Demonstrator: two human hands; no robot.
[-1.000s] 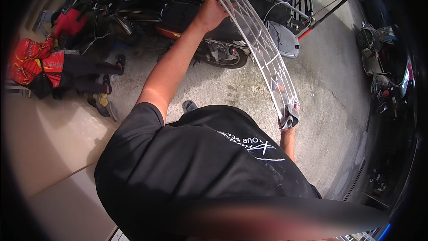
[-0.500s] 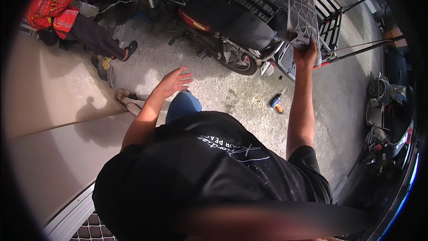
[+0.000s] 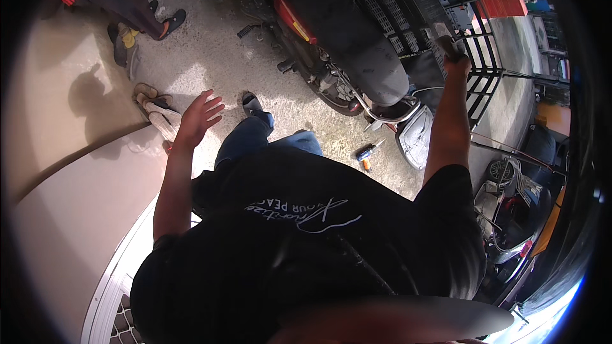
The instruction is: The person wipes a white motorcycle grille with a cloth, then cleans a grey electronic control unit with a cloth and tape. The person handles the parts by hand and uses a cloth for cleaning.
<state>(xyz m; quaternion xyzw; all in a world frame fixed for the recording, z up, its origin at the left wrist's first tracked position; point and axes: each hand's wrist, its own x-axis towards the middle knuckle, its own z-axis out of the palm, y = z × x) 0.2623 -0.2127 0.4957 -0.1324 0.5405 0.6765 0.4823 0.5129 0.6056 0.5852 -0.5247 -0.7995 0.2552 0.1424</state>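
Observation:
My right hand (image 3: 456, 64) reaches forward at the upper right, beside the back of a parked motorcycle's black seat (image 3: 376, 67). Its fingers are closed round a short dark object (image 3: 449, 46) with a paler end; its kind cannot be made out. My left hand (image 3: 201, 118) hovers above the floor at the left, fingers spread and holding nothing. Beneath the motorcycle's rear lies a small blue and orange tool (image 3: 365, 157) with a thin metal shaft. Past the seat hangs a pale rounded plate (image 3: 415, 137), close to my right forearm.
Black metal racks (image 3: 484, 57) stand behind the motorcycle, near a red planter (image 3: 502, 4). Another person's dark trouser leg (image 3: 121, 0) shows at the upper left, by sandals (image 3: 153, 99) along a tan wall (image 3: 64, 102). More vehicle parts (image 3: 503, 185) crowd the right.
The view has swung, shifting the motorcycle and floor tool. A long grey patterned panel and crumpled grey piece by my right hand no longer show there. My left hand stays open.

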